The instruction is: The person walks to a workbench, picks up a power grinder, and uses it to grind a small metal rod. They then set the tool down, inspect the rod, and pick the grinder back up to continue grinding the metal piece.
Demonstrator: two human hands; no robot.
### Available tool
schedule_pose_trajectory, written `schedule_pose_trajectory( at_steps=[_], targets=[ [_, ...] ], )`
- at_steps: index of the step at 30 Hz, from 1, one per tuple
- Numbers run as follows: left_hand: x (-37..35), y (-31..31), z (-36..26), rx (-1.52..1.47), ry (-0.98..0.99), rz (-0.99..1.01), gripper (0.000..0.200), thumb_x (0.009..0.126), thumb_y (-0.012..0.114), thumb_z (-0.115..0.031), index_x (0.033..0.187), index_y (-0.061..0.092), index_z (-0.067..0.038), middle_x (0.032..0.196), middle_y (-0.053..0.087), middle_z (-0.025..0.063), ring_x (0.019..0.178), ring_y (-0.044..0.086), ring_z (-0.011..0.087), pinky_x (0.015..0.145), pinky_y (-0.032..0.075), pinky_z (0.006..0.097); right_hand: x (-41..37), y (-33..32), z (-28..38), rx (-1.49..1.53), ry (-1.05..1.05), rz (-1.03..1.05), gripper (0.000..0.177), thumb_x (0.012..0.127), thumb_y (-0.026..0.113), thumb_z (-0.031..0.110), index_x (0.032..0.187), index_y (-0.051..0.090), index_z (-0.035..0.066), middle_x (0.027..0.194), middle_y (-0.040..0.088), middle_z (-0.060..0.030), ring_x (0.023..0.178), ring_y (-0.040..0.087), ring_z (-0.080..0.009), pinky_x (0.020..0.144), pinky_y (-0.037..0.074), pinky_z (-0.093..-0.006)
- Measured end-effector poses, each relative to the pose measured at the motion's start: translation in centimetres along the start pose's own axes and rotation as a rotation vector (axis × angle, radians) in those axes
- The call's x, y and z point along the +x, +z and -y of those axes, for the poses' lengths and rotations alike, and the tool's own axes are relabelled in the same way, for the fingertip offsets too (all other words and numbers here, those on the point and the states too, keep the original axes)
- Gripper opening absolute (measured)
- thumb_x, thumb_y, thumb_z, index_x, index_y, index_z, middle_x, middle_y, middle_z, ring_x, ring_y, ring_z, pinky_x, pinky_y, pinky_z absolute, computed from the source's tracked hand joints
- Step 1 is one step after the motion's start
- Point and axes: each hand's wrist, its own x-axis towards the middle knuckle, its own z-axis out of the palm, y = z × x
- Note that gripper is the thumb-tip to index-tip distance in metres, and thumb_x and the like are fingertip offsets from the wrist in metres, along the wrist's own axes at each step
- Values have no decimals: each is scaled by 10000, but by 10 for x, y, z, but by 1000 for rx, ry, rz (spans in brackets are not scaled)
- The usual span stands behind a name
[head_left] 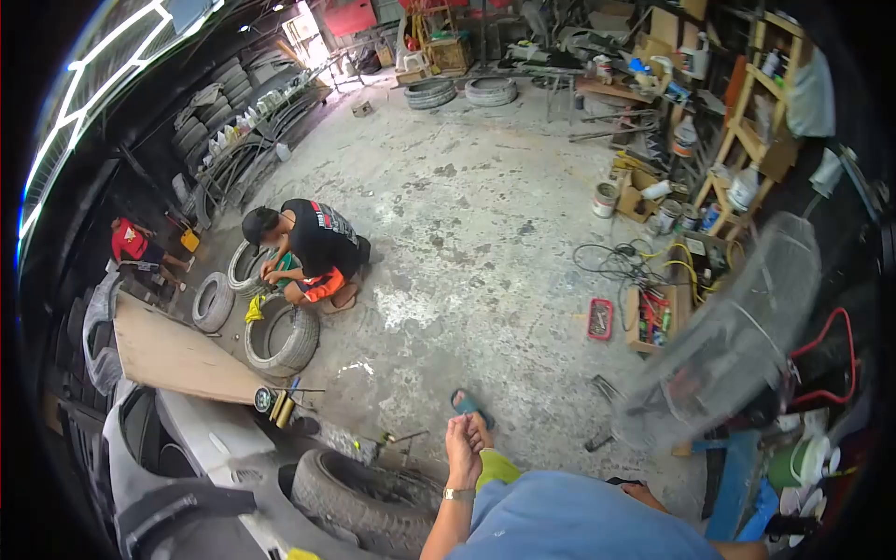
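Note:
My left hand (pixel 463 452), with a metal-banded watch (pixel 458 495) at the wrist, is raised at the bottom centre. Its fingers are curled together; whether anything small is between them I cannot make out. Just behind it is a foot in a teal sandal (pixel 470 409) on the concrete floor. A blue shirt (pixel 579 523) fills the bottom of the view. Skin that looks like part of my right arm (pixel 739 551) shows at the bottom edge, but my right hand is out of view.
A person in black (pixel 322 238) crouches by tyres (pixel 283 338); another in red (pixel 131 241) is farther left. Car body parts (pixel 205 429) and a tyre (pixel 355 499) lie lower left. A wrapped translucent panel (pixel 737 327), cables (pixel 611 261) and a red tray (pixel 600 319) are right.

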Motion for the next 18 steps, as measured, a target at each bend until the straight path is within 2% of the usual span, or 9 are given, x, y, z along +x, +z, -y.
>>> schedule_pose_trajectory(
  at_steps=[4, 10, 13, 16, 18],
  targets=[
    [135, 36, -93, -35, -35, 152, 151, 967, 490, -237, 917, 508, -96, 631, 354, -57, 500, 274, 40, 415, 209, 190, 66, 51, 107, -28, 13, -58, 131, 853, 560, 150, 793, 615, 48, 757, 643, -88, 601, 616, -207, 518, 490, -312],
    [273, 144, -280, -13, -150, 273, 148, 980, 458, -213, 937, 518, -85, 665, 359, -47, 521, 272, 38, 435, 217, 186, 100, 113, 313, 62, 61, -126, 133, 855, 555, 154, 785, 611, 56, 755, 641, -89, 606, 620, -211, 511, 491, -314],
    [364, 169, -332, -51, -193, 356, 155, 981, 469, -238, 933, 514, -98, 668, 357, -53, 522, 277, 32, 432, 235, 177, 152, 141, 403, 58, 70, -112, 135, 856, 552, 156, 782, 610, 59, 753, 641, -90, 608, 623, -214, 507, 491, -314],
    [466, 185, -367, -53, -179, 373, 158, 980, 469, -245, 947, 517, -99, 676, 359, -54, 526, 273, 36, 442, 239, 176, 239, 161, 484, -9, 73, -73, 137, 857, 550, 158, 778, 608, 63, 752, 640, -90, 610, 625, -216, 504, 491, -315],
    [532, 203, -395, -25, -146, 354, 159, 978, 470, -243, 941, 522, -98, 670, 365, -55, 526, 283, 41, 446, 241, 182, 305, 170, 555, -86, -38, 7, 138, 857, 548, 160, 775, 607, 65, 751, 640, -91, 611, 627, -218, 501, 491, -315]
  ],
)
